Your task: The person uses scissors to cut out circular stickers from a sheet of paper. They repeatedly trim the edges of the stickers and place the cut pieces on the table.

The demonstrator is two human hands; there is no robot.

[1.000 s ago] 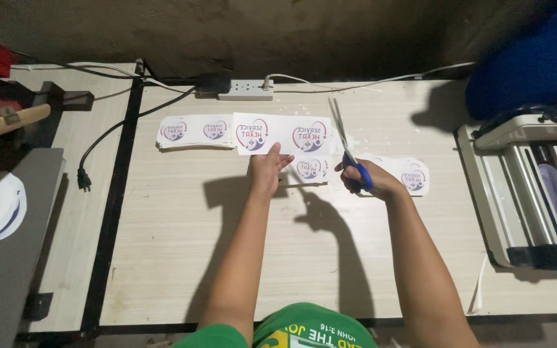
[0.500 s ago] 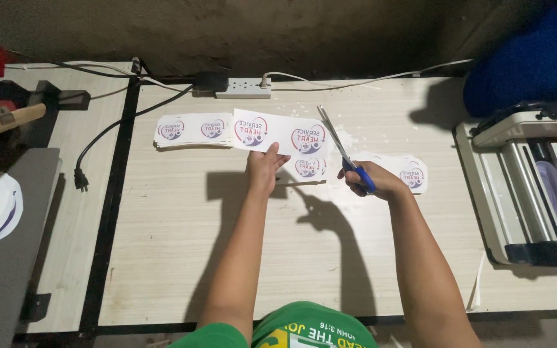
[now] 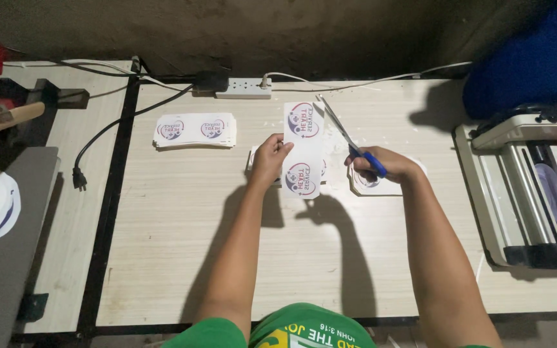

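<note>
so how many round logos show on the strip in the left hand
2 on the paper strip that the left hand holds upright: one near its top, one near its bottom. The right hand holds scissors beside it.

Power strip (image 3: 244, 87) (white), laminator (image 3: 523, 187)

We see dim, warm light from above and ahead — our forearms throw hard dark shadows toward us across the pale wood-grain tabletop (image 3: 182, 225). The rough wall behind sinks into murk; corners darken and bow slightly. Focus stays fairly sharp — no glare, faint grain.
</note>
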